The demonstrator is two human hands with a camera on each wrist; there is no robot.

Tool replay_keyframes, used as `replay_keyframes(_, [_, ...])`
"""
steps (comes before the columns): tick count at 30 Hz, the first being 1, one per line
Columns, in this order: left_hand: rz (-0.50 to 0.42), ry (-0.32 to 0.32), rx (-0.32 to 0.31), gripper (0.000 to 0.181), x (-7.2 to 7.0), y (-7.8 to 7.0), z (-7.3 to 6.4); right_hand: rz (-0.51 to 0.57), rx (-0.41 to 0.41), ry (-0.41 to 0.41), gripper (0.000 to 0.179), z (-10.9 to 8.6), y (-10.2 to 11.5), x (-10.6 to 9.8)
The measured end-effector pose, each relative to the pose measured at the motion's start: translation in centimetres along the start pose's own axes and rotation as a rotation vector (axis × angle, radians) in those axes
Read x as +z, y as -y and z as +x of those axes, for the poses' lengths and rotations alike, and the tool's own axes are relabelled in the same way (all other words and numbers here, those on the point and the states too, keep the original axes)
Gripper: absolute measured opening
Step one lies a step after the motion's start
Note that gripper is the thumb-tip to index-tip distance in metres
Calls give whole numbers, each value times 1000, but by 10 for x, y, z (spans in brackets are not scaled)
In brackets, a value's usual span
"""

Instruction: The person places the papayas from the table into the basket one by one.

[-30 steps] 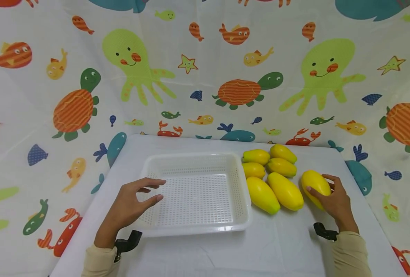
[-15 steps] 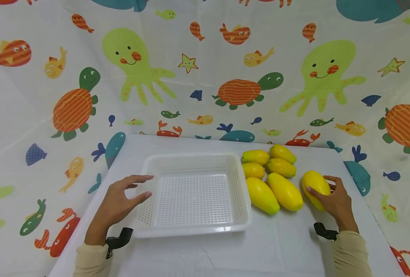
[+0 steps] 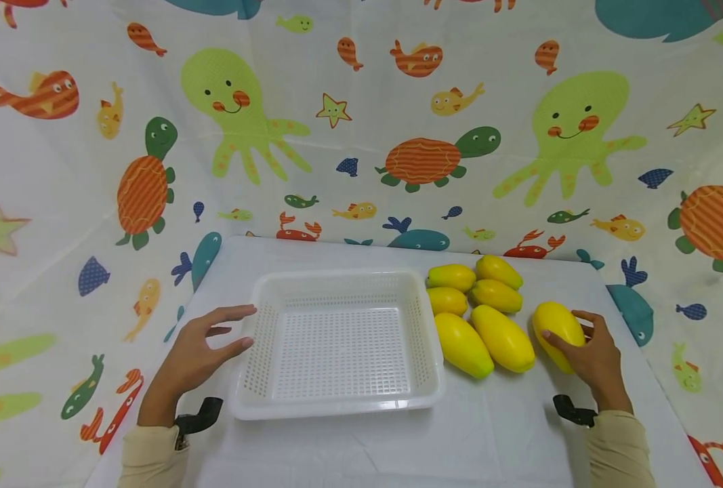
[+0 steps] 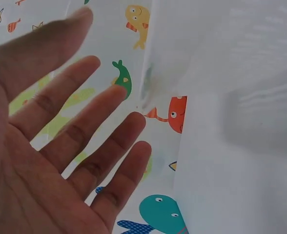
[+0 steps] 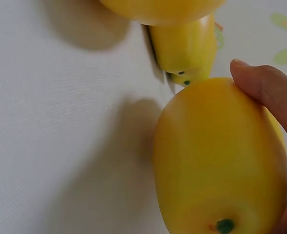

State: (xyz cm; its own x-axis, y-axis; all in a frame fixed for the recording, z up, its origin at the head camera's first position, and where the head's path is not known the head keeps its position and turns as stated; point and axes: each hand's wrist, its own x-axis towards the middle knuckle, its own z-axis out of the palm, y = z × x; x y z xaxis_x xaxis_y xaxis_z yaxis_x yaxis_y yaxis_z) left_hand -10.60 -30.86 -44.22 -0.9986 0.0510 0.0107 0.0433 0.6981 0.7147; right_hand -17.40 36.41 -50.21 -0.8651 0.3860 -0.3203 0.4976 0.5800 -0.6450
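Left of a perforated, rectangular white basket (image 3: 337, 409), the left hand (image 3: 190, 354) spreads its fingers. Well right of the basket, the right hand (image 3: 597, 360) grips a smooth, oval yellow fruit (image 3: 554, 327); six glossy companion fruits (image 3: 503, 339) cluster between.

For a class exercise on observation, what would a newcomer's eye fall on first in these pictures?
Probably the bright yellow fruits clustered just right of the white basket, with a separate fruit farther right, held by the right hand. Behind them, the backdrop of colourful cartoon sea creatures fills the head view's upper part.
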Motion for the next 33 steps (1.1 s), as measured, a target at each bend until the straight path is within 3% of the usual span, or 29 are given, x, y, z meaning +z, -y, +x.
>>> replay_keyframes(7, [-38, -18, 54, 61, 7, 17, 0, 17, -53, -29, 113, -7, 7, -5])
replay_keyframes(12, [-64, -12, 55, 58, 11, 27, 2, 35, -87, -43, 111, -15, 17, -8])
replay_keyframes(33, [-262, 19, -108, 67, 31, 43, 5, 44, -323, -106, 99, -54, 68, -5])
